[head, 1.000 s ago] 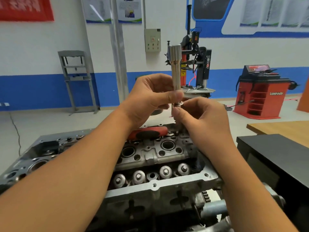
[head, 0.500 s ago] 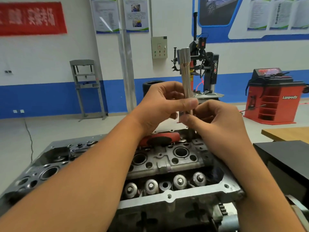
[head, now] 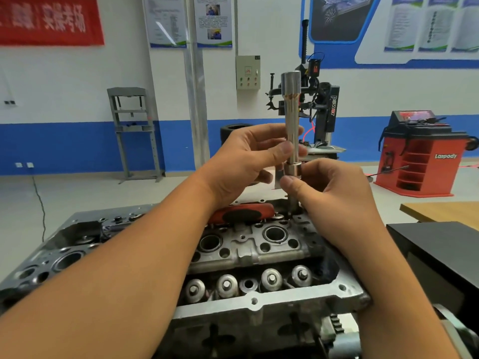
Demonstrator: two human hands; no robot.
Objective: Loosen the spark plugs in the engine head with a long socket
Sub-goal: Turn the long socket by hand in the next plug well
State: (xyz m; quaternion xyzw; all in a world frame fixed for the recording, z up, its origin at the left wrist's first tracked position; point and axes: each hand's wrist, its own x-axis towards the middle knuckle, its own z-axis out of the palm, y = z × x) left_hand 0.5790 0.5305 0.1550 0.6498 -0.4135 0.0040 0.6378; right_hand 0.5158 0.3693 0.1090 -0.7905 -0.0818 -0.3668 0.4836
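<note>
Closest to me lies the engine head (head: 259, 257), its round wells facing up. Above its far edge the right hand (head: 334, 195) pinches the lower collar of the long socket (head: 292, 120), which stands upright. The left hand (head: 243, 161) grips the socket's shaft just higher, thumb in front. A red-handled tool (head: 241, 213) rests on the head behind. Far off stands a red machine (head: 420, 154).

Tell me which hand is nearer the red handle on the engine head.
Left. The left hand is just above the red handle, pinching the socket. The right hand is off to the handle's right, pinching lower down.
</note>
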